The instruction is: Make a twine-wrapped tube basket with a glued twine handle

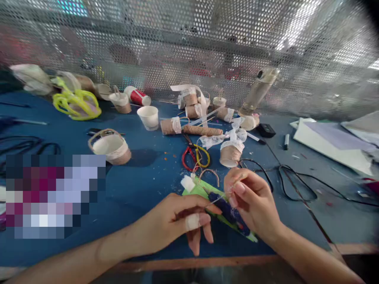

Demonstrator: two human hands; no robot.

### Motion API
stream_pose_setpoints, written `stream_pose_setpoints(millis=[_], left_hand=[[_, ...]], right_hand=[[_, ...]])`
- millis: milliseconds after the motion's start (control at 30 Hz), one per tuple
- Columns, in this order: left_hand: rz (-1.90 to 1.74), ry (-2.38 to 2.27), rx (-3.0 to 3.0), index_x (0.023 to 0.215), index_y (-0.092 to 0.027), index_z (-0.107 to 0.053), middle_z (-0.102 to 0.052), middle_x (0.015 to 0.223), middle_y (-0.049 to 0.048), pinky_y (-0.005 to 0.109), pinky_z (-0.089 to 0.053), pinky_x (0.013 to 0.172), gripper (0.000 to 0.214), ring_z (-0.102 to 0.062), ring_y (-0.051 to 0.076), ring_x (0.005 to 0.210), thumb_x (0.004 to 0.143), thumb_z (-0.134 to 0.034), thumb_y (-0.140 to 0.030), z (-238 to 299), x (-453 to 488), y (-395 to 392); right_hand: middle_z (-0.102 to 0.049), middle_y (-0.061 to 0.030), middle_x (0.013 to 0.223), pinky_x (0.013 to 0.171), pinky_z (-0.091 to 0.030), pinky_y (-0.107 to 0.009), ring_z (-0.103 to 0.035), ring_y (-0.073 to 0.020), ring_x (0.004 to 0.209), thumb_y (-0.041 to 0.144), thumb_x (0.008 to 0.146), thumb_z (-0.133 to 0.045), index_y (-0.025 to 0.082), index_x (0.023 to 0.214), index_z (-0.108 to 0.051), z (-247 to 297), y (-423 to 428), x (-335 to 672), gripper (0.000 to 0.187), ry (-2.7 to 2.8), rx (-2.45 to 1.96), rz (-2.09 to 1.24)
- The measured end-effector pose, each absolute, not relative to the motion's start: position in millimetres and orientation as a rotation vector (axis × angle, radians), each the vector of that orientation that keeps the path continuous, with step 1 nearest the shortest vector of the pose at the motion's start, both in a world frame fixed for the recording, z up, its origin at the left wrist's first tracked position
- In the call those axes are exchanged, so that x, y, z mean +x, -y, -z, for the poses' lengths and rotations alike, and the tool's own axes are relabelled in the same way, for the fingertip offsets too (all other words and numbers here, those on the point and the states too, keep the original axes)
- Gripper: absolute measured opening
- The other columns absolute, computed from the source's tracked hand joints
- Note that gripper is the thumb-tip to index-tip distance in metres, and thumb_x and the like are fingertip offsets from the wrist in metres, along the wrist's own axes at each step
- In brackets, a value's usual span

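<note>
My left hand hovers low over the blue table, fingers pinched on one end of a thin strand; a white bandage wraps one finger. My right hand pinches the other end of that pale thin strand just right of it. Under both hands lies a dark blue glue gun on a green sheet. A small white block rests at the sheet's upper left corner.
Red-and-yellow scissors lie beyond the hands. Several twine-wrapped paper cups with lace, such as one handled cup and another, are scattered about, with a plain white cup. Black cables run right. Perforated metal screen behind.
</note>
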State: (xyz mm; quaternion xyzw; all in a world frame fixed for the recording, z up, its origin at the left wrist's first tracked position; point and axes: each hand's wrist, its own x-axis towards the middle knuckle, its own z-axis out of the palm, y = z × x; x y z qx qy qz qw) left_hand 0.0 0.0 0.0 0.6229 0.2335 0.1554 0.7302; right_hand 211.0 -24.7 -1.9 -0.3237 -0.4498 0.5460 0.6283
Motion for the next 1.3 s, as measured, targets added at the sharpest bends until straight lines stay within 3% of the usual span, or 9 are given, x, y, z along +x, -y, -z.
stream_pose_setpoints(millis=[267, 600, 867, 1033, 1200, 1300], left_hand=[[-0.685, -0.614, 1.995, 0.131, -0.022, -0.062, -0.077, 0.091, 0.0007, 0.016, -0.056, 0.068, 0.033, -0.070, 0.008, 0.065, 0.101, -0.050, -0.016, 17, -3, 2], [-0.431, -0.530, 1.500, 0.134, -0.020, -0.063, -0.078, 0.092, 0.0074, 0.019, -0.063, 0.064, 0.036, -0.073, 0.011, 0.068, 0.105, -0.044, -0.026, 11, 6, 3], [-0.346, -0.471, 1.500, 0.135, -0.021, -0.062, -0.078, 0.094, 0.0095, 0.018, -0.060, 0.061, 0.036, -0.072, 0.012, 0.068, 0.106, -0.043, -0.028, 4, 1, 2], [-0.360, -0.493, 1.542, 0.130, -0.020, -0.062, -0.076, 0.084, 0.0052, 0.019, -0.059, 0.063, 0.034, -0.070, 0.011, 0.064, 0.107, -0.040, -0.029, -1, 0, -1], [-0.552, -0.614, 1.961, 0.117, -0.021, -0.063, -0.073, 0.078, -0.0021, 0.014, -0.054, 0.066, 0.019, -0.069, 0.008, 0.065, 0.101, -0.052, -0.017, 7, -2, -1], [-0.675, -0.580, 2.241, 0.119, -0.021, -0.061, -0.074, 0.083, -0.0019, 0.016, -0.054, 0.070, 0.021, -0.070, 0.009, 0.067, 0.102, -0.050, -0.016, 13, -5, -3]], right_hand=[[-0.063, 0.0036, 0.079, 0.042, -0.036, -0.017, -0.056, -0.0035, 0.052, 0.020, 0.091, -0.072, 0.023, 0.085, -0.069, 4, 30, 212, 0.008, 0.994, -0.861, -1.085], [-0.067, 0.0019, 0.081, 0.037, -0.037, -0.013, -0.058, -0.0040, 0.049, 0.018, 0.088, -0.075, 0.025, 0.088, -0.075, 5, 28, 212, 0.007, 1.048, -0.751, -1.194], [-0.069, 0.0014, 0.080, 0.039, -0.038, -0.012, -0.058, -0.0034, 0.049, 0.023, 0.088, -0.076, 0.026, 0.085, -0.077, 2, 26, 215, 0.004, 0.986, -0.775, -1.326], [-0.066, 0.0029, 0.073, 0.039, -0.036, -0.013, -0.056, -0.0038, 0.048, 0.025, 0.087, -0.077, 0.024, 0.082, -0.074, 0, 27, 214, 0.006, 0.952, -0.809, -1.314], [-0.064, 0.0038, 0.070, 0.041, -0.036, -0.014, -0.055, -0.0038, 0.048, 0.026, 0.086, -0.079, 0.022, 0.080, -0.070, 1, 27, 211, 0.011, 0.911, -0.873, -1.262], [-0.063, 0.0040, 0.068, 0.043, -0.037, -0.015, -0.053, -0.0039, 0.048, 0.026, 0.086, -0.079, 0.021, 0.079, -0.069, 1, 28, 211, 0.013, 0.907, -0.913, -1.242]])
